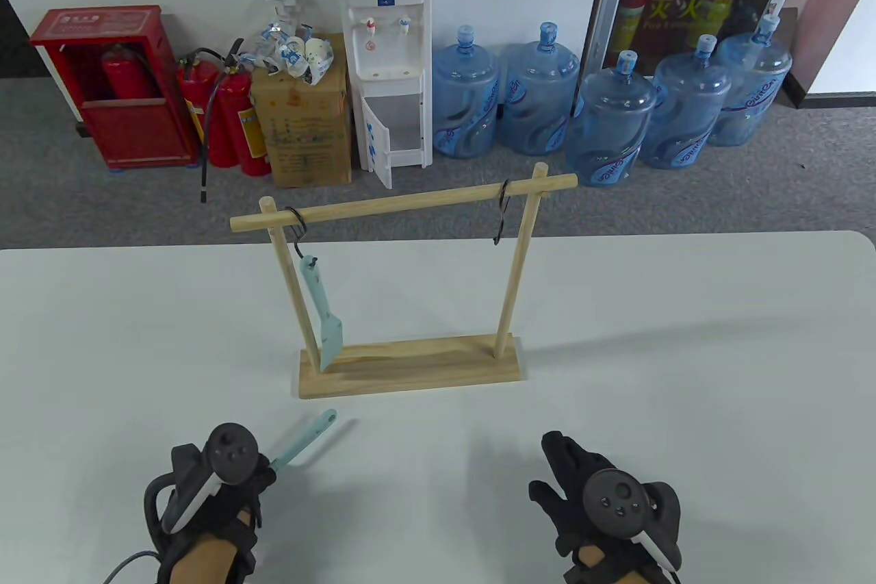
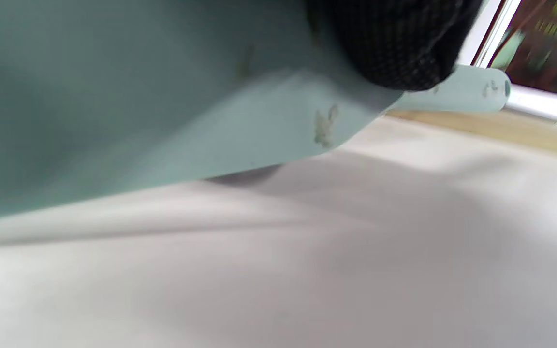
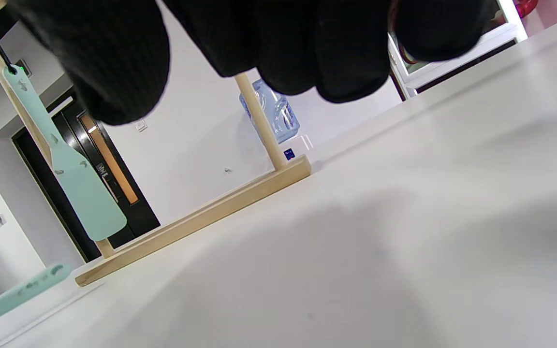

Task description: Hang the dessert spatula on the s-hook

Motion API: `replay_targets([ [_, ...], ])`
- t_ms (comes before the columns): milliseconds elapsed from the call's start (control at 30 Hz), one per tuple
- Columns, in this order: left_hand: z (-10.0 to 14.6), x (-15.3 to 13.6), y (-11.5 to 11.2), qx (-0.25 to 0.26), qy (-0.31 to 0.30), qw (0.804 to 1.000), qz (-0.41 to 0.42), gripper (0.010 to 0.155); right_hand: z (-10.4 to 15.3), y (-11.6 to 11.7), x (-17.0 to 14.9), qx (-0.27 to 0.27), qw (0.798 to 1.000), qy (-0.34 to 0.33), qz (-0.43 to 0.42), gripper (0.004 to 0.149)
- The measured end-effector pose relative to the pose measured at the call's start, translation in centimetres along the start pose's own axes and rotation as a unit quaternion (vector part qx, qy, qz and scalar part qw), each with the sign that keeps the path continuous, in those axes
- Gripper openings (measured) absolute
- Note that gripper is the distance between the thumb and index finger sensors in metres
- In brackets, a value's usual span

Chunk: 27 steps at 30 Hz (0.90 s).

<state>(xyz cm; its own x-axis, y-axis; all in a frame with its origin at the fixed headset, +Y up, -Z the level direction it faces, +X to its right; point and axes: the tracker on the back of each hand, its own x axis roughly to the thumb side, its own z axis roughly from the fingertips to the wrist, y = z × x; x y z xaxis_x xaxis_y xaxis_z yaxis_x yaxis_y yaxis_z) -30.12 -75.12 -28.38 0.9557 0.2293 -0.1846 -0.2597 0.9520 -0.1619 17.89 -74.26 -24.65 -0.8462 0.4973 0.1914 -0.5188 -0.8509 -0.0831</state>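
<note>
Left hand (image 1: pixel 219 474) grips dessert spatula (image 1: pixel 304 440), blade apparently touching table (image 1: pixel 684 351). Right hand (image 1: pixel 602 502) hovers, fingers loosely spread, holding nothing. Second spatula (image 1: pixel 321 310) hangs on left s-hook (image 1: pixel 298 228).

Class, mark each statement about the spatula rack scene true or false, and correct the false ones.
1. A dessert spatula already hangs from the left s-hook. True.
2. The right s-hook carries a spatula. False: it hangs bare.
3. The left hand holds a second spatula. True.
4. The right hand grips the wooden rack. False: it holds nothing, apart from the rack.
5. The held spatula's handle end points away from the rack. False: it points toward it.
</note>
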Motion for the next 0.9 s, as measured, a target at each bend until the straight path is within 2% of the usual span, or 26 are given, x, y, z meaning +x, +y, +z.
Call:
replay_targets([
  [167,0.5,0.2,1.0,0.035,-0.033,0.995,0.087,0.049,0.0,0.0,0.6,-0.012,1.0,-0.013,-0.004,0.071],
  [300,1.1,0.7,1.9,0.084,-0.065,0.976,0.189,0.048,-0.2,0.0,1.4,-0.028,0.999,-0.025,-0.032,0.071],
  [367,1.3,1.1,2.1,0.103,-0.092,0.959,0.248,0.048,-0.3,0.0,1.9,-0.034,0.998,-0.03,-0.051,0.071],
  [433,1.4,1.8,2.0,0.088,-0.132,0.932,0.325,0.047,-0.3,0.3,2.7,-0.029,0.997,-0.036,-0.062,0.071],
  [500,1.6,2.4,2.0,0.103,-0.137,0.915,0.364,0.048,-0.3,0.6,3.6,-0.025,0.997,-0.052,-0.052,0.072],
  [600,1.6,3.4,1.7,0.097,-0.166,0.892,0.409,0.048,-0.5,1.0,4.7,-0.02,0.995,-0.064,-0.071,0.072],
  [733,1.8,5.3,1.0,0.094,-0.227,0.837,0.489,0.049,-0.9,2.0,5.8,0.005,0.989,-0.066,-0.13,0.071],
  [900,2.4,8.6,0.1,0.058,-0.258,0.784,0.561,0.048,-1.2,3.0,6.3,0.022,0.975,-0.069,-0.21,0.067],
])
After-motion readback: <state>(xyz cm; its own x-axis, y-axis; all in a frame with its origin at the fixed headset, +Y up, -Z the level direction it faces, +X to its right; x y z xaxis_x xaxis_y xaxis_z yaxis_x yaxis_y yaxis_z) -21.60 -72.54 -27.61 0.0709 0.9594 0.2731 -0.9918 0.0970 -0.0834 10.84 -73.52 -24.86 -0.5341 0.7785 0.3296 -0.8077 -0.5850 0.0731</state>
